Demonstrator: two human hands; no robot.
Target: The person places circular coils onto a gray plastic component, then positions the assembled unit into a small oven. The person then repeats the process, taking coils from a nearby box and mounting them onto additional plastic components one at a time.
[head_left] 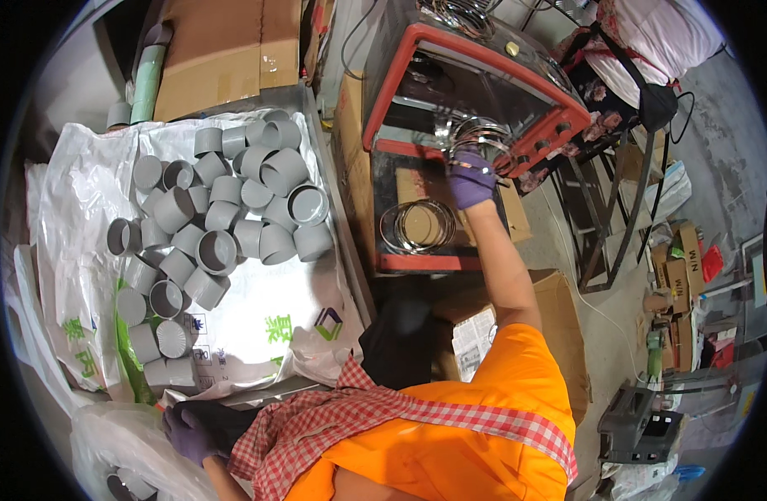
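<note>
My right hand [471,180], in a purple glove, reaches to the front of a red-framed toaster oven [477,83]. Its fingers are closed on a bunch of shiny metal rings [482,134] at the oven's opening. Below it, more metal rings [417,226] lie loosely stacked on the lowered, red-edged oven door [425,262]. My left hand [188,432], also gloved in purple, is low on the left beside a translucent plastic bag [108,430]. Its fingers are loosely apart, and I see nothing held in them.
Many grey plastic caps [225,190] are heaped on a white printed sack [258,321] to the left. A large cardboard box [208,58] stands behind them. Further rings [459,15] lie on the oven's top. A black metal frame [605,217] stands to the right.
</note>
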